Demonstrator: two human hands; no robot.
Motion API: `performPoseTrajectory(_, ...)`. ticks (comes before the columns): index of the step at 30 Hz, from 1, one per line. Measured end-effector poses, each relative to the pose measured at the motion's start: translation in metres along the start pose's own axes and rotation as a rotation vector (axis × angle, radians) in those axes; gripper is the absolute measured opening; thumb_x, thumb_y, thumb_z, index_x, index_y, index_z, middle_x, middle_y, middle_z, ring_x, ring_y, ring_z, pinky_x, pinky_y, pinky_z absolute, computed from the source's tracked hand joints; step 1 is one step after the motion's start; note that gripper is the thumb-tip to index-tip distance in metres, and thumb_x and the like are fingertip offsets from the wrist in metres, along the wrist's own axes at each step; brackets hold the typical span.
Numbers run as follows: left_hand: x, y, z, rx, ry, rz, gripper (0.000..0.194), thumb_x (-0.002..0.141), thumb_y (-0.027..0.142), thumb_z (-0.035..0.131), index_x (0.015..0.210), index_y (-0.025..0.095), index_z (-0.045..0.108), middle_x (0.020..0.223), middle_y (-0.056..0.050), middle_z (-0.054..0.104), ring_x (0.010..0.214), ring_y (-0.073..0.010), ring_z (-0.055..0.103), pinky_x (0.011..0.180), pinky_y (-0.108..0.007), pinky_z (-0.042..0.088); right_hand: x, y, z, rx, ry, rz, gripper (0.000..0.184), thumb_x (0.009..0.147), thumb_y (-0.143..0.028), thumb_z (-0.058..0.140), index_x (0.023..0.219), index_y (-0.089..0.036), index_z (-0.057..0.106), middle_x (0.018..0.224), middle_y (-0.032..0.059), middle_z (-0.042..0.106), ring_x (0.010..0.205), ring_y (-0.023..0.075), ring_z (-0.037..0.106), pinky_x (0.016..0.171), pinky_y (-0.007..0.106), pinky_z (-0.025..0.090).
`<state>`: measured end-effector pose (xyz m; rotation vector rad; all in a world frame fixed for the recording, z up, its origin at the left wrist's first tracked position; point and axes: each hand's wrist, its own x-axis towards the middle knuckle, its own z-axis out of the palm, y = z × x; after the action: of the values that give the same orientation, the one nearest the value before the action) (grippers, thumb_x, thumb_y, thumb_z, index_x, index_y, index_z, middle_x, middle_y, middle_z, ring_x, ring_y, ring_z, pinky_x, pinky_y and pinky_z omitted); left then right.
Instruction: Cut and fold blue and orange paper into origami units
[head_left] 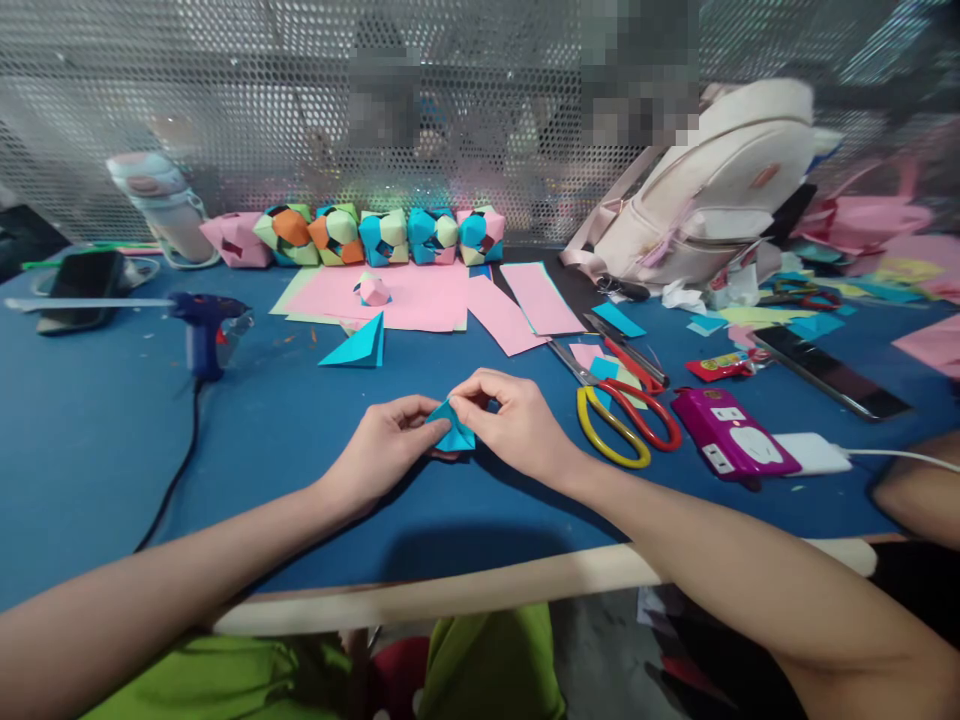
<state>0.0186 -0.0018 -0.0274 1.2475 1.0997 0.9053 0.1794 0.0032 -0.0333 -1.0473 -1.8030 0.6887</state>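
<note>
A small folded piece of blue paper [459,436] is held between my two hands just above the blue table. My left hand [394,440] pinches its left side, thumb on top and fingers beneath. At its upper edge my right hand [510,412] pinches it between thumb and fingertips. Beyond my hands lies another folded blue paper piece [358,346], shaped like a pointed triangle. Behind that, a small pink and blue folded paper piece [373,290] sits on stacked pink paper sheets [420,305].
Several folded paper balls [337,236] line the mesh wall. A glue gun [202,330] stands left, its cord running to the front. On the right are scissors [630,420], a cutter [626,350], a purple power bank [731,440], a phone [832,370] and a backpack [705,200].
</note>
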Motion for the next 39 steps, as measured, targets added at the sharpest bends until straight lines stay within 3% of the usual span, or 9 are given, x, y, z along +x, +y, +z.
performPoseTrajectory(7, 0.000, -0.001, -0.002, 0.066, -0.021, 0.013, 0.015, 0.068, 0.028, 0.070, 0.070, 0.015, 0.061, 0.059, 0.003, 0.066, 0.056, -0.0106, 0.064, 0.057, -0.020, 0.051, -0.001, 0.000, 0.002, 0.000, -0.013, -0.062, 0.014, 0.082, -0.012, 0.055, 0.071, -0.015, 0.063, 0.070, 0.0001, 0.060, 0.066, 0.0102, 0.054, 0.062, 0.023, 0.041)
performPoseTrajectory(13, -0.001, -0.003, -0.004, 0.176, -0.017, 0.055, 0.011, 0.070, 0.025, 0.066, 0.073, 0.016, 0.060, 0.061, 0.003, 0.065, 0.051, -0.0131, 0.065, 0.052, -0.024, 0.053, -0.002, 0.000, 0.003, 0.002, -0.029, -0.092, 0.014, 0.084, -0.015, 0.054, 0.073, -0.016, 0.063, 0.071, 0.0004, 0.060, 0.066, 0.0104, 0.054, 0.063, 0.023, 0.042)
performPoseTrajectory(19, 0.001, -0.005, -0.008, 0.302, 0.190, 0.252, 0.011, 0.075, 0.028, 0.063, 0.077, 0.017, 0.063, 0.063, 0.003, 0.065, 0.052, -0.0131, 0.064, 0.054, -0.024, 0.050, 0.000, -0.007, -0.001, 0.059, -0.068, 0.151, 0.019, 0.086, -0.033, 0.054, 0.078, -0.017, 0.060, 0.072, 0.0004, 0.060, 0.062, 0.0103, 0.051, 0.059, 0.024, 0.040)
performPoseTrajectory(24, 0.007, -0.005, -0.009, 0.373, 0.346, 0.365, 0.004, 0.071, 0.023, 0.060, 0.072, 0.019, 0.061, 0.067, 0.003, 0.066, 0.064, -0.0121, 0.061, 0.062, -0.022, 0.048, -0.004, -0.008, 0.005, -0.078, -0.148, 0.124, 0.020, 0.078, -0.031, 0.062, 0.067, -0.019, 0.050, 0.068, -0.0018, 0.052, 0.062, 0.0105, 0.046, 0.057, 0.024, 0.035)
performPoseTrajectory(29, 0.009, -0.007, -0.009, 0.354, 0.366, 0.355, 0.005, 0.069, 0.023, 0.061, 0.072, 0.019, 0.059, 0.067, 0.003, 0.064, 0.065, -0.0122, 0.057, 0.061, -0.023, 0.046, -0.006, -0.007, 0.009, -0.098, -0.092, 0.057, 0.019, 0.080, -0.021, 0.054, 0.064, -0.020, 0.044, 0.067, -0.0018, 0.048, 0.061, 0.0106, 0.045, 0.060, 0.025, 0.033)
performPoseTrajectory(39, 0.006, -0.009, -0.007, 0.461, 0.350, 0.343, 0.003, 0.068, 0.020, 0.058, 0.070, 0.019, 0.059, 0.064, 0.003, 0.061, 0.059, -0.0115, 0.050, 0.056, -0.023, 0.040, -0.003, -0.004, 0.011, -0.077, -0.094, 0.140, 0.025, 0.080, -0.023, 0.051, 0.059, -0.021, 0.037, 0.056, -0.0047, 0.041, 0.055, 0.0099, 0.037, 0.054, 0.025, 0.027)
